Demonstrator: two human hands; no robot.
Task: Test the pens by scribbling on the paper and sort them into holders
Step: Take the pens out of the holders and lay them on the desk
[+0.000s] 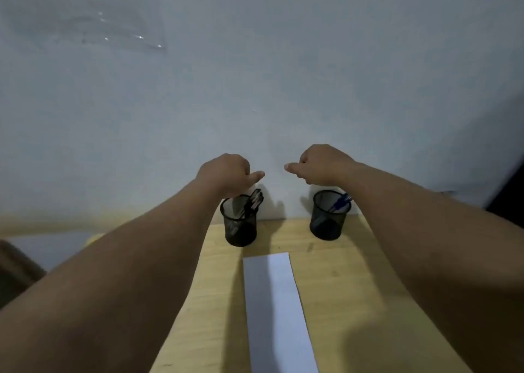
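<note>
— Where are the pens from where you stand?

— All in the cups, as far as I can see. Dark ones lean in the left holder (240, 221), tips toward one o'clock; blue pens (342, 202) lean the same way in the right holder (329, 215). No loose pen shows on the table (340, 287).

— And the hands?

— Both raised in front of the wall, above the cups. The left hand (226, 174) hangs right over its holder, which sits at about six o'clock from the fist. The right hand (323, 164) has its holder at six too, just beneath. So each hand is nearest its own cup.

— Holding anything?

— Nothing. Each is curled into a fist, thumbs stuck out toward one another, left thumb pointing three o'clock, right thumb nine. Forearms stretched straight out.

— The paper?

— The paper (276, 310) runs long from six to twelve between the arms, well below both hands. I see no scribble on it from here. I'd judge the sorting is finished.
</note>
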